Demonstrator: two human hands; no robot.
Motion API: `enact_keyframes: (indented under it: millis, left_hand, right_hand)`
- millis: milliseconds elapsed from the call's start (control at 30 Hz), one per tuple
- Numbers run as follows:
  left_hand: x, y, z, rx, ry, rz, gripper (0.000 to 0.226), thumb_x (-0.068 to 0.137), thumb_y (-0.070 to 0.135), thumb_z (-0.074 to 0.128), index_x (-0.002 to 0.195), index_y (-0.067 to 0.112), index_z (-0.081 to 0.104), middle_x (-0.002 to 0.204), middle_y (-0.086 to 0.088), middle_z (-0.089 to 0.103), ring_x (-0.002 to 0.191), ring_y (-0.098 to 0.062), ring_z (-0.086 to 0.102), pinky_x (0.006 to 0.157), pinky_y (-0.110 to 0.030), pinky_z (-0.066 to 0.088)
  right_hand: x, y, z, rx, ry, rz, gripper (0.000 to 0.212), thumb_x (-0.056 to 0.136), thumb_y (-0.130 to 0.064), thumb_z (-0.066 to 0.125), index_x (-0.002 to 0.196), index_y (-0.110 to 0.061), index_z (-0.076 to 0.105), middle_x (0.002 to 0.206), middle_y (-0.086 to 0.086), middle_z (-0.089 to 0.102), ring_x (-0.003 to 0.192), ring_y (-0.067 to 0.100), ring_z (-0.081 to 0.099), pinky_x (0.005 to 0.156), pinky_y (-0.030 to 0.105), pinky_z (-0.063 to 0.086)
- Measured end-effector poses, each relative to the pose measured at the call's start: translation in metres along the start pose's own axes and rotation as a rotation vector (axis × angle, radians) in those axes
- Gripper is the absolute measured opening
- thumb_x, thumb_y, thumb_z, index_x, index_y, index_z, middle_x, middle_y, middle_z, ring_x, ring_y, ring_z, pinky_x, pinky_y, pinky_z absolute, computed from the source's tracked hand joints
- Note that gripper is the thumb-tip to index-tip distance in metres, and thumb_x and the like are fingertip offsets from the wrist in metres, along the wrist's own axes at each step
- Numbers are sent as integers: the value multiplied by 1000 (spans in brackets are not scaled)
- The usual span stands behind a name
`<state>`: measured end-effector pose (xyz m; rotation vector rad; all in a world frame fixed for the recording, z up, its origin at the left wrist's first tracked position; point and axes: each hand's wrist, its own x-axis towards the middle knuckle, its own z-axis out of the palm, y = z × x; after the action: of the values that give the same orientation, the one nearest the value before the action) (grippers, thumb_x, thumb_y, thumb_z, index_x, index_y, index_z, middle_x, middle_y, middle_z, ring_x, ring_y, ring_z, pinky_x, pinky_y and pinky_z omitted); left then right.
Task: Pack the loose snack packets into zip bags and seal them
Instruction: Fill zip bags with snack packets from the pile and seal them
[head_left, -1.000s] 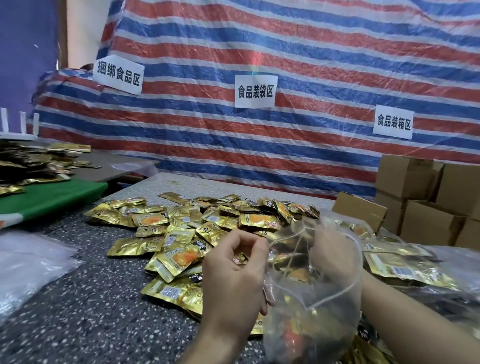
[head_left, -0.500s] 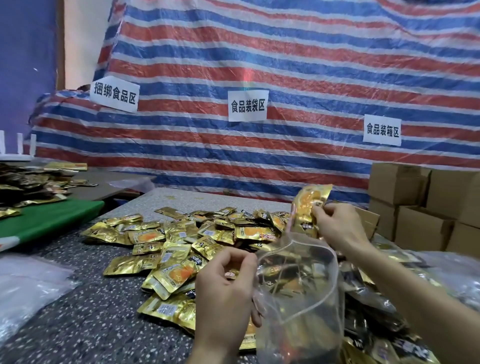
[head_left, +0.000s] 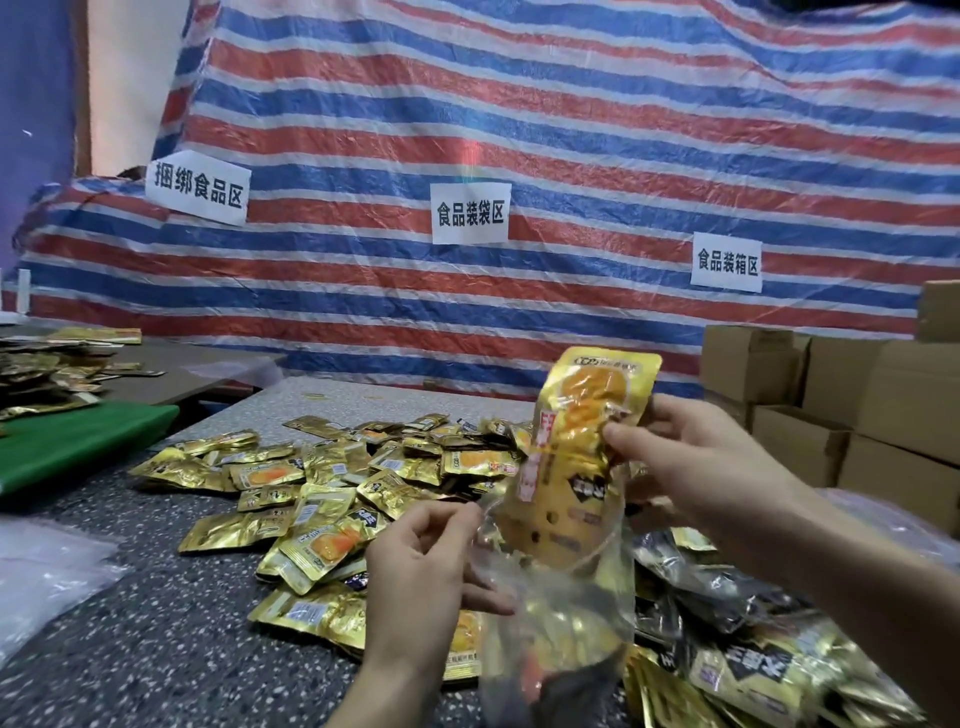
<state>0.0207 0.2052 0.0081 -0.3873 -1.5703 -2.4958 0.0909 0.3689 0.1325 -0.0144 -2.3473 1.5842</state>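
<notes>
The right hand (head_left: 691, 462) pinches a light, slippery foil packet (head_left: 582, 441) by its side edge, while the left hand (head_left: 421, 566) grips the limp zip bag (head_left: 561, 597) at its mouth.

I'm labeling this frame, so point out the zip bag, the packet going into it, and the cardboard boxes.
zip bag (head_left: 566, 613), head view, clear front wall.
packet (head_left: 582, 415), head view, orange printed upper face.
cardboard boxes (head_left: 883, 395), head view, front of stack.
</notes>
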Motion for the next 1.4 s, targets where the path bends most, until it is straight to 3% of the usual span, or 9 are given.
enact_keyframes:
  millis: [267, 467, 533, 667, 833, 1000, 1133, 1267, 1400]
  left_hand:
    - [-4, 4, -1, 194, 61, 194, 23, 90, 17, 69, 67, 18, 68, 56, -2, 62, 44, -14, 56, 39, -28, 48]
    - [-4, 10, -3, 152, 108, 297, 23, 91, 11, 67, 69, 9, 62, 48, -5, 56, 31, -18, 48, 31, -26, 38]
    - [-6, 10, -3, 159, 120, 323, 23, 91, 11, 67, 69, 9, 61, 47, -8, 56, 30, -22, 48, 29, -26, 37]
    - [-5, 11, -2, 226, 183, 401, 25, 91, 11, 68, 67, 11, 60, 52, -4, 59, 37, -18, 54, 37, -25, 44]
    - [-6, 11, 0, 359, 90, 440, 24, 95, 27, 63, 72, 21, 59, 69, 11, 63, 60, -2, 54, 57, -17, 44]
    - [0, 5, -6, 83, -381, 56, 56, 93, 56, 27, 118, 19, 61, 111, -5, 74, 108, -21, 68, 95, -44, 45]
    - [4, 2, -3, 107, -567, -109, 49, 83, 42, 55, 122, 17, 68, 113, -8, 73, 108, -22, 68, 91, -34, 54]
    - [9, -3, -6, 163, -556, -24, 47, 65, 38, 70, 112, 36, 73, 113, -4, 73, 106, -26, 68, 92, -41, 55]
    - [10, 0, -12, 91, -446, 85, 35, 69, 35, 82, 102, 24, 76, 104, -10, 74, 93, -24, 70, 80, -37, 57]
  right_hand:
    - [-7, 7, -10, -417, -121, -121, 15, 72, -12, 88, 77, -18, 75, 83, 0, 77, 80, 16, 74, 79, 40, 58]
    - [-8, 2, -15, -509, -202, -138, 21, 86, -9, 75, 78, -29, 78, 85, -4, 78, 85, 11, 73, 91, 45, 56]
    - [-11, 4, -15, -494, -235, -217, 8, 89, -33, 71, 88, -37, 79, 94, -14, 77, 91, 3, 71, 88, 40, 58]
    - [-26, 9, -24, -574, -511, -220, 41, 72, -78, 63, 105, -55, 70, 113, -31, 67, 100, -6, 66, 73, 27, 57]
    - [-33, 24, -29, -629, -415, -396, 17, 76, -57, 68, 84, -43, 75, 99, -17, 69, 87, 8, 67, 68, 23, 55]
    - [-28, 36, -31, -381, -395, -369, 26, 94, -11, 62, 84, -33, 73, 102, 7, 73, 84, 21, 72, 71, 32, 60]
    - [-18, 51, -20, -191, -341, -376, 44, 92, 16, 46, 74, -21, 62, 106, 10, 73, 106, 20, 70, 81, 31, 60]
    - [-12, 64, -10, 11, -375, -351, 14, 67, -16, 60, 79, -21, 65, 135, -17, 58, 132, 8, 52, 102, 39, 53]
    - [-15, 72, -1, -143, -448, -410, 38, 68, -54, 83, 97, -32, 71, 153, -33, 29, 143, 2, 36, 114, 41, 40]
